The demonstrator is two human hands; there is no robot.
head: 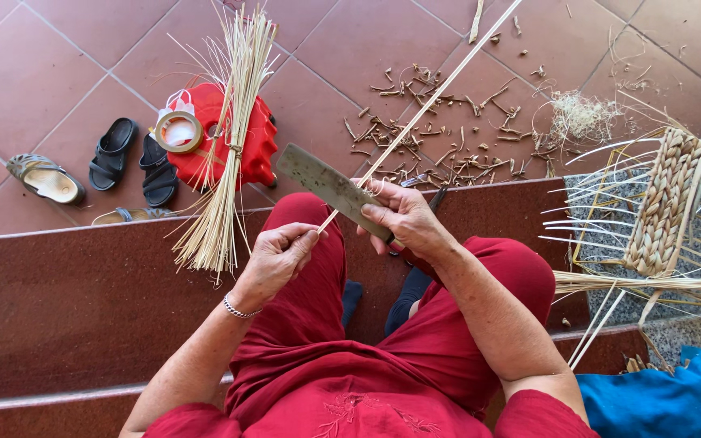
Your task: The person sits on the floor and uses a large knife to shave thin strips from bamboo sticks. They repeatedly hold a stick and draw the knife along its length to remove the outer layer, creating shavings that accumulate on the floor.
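My left hand grips the near end of a long thin cane strip that runs up and to the right across the floor. My right hand holds a broad cleaver-like knife by its handle, the blade lying flat against the strip just beyond my left hand. Both hands sit above my knees, which are covered in red cloth. A thin bracelet circles my left wrist.
A bundle of pale straw rests on a red plastic stool with a tape roll. Sandals lie at left. Cane shavings litter the tiles. A half-woven basket on a wire frame stands at right, a blue cloth below it.
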